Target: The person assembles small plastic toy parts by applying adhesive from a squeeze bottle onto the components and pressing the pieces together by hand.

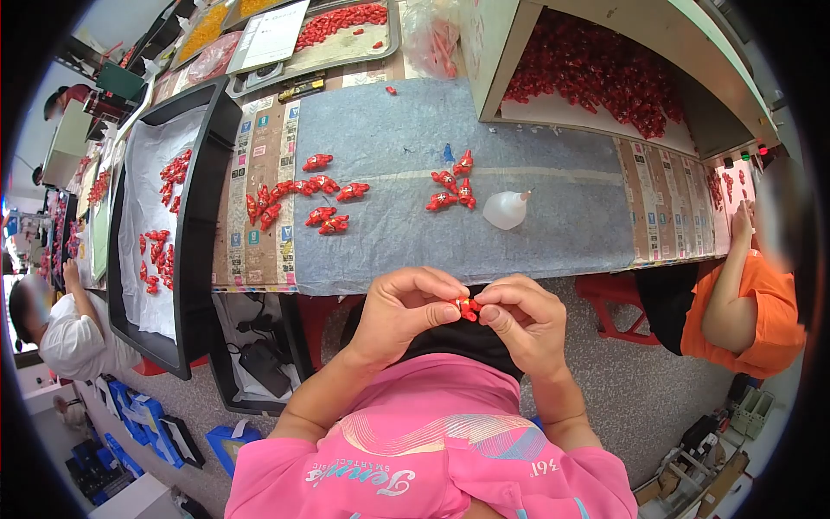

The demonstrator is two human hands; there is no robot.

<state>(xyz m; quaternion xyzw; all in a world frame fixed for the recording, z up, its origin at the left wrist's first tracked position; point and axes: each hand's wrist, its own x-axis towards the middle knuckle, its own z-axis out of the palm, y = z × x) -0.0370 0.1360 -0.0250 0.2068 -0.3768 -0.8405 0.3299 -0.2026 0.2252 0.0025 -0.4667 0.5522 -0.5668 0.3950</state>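
Note:
Both hands meet just off the table's front edge. My left hand (410, 313) and my right hand (522, 322) pinch one small red figure (469, 309) between thumbs and fingertips. Beyond them on the blue cloth (389, 242) lie several similar red figures (443, 180) near the middle, beside a white squeeze bottle (506, 209) with a thin tip. A small blue piece (449, 153) lies by that group. More red figures (324, 183) are spread toward the cloth's left side, some on the patterned table covering.
A black tray (226, 130) lined with white stands at the left, holding red figures. At the back right, an open box (486, 60) contains many red pieces. A metal tray (393, 43) is at the back. Co-workers sit at the right (748, 311) and left (73, 333).

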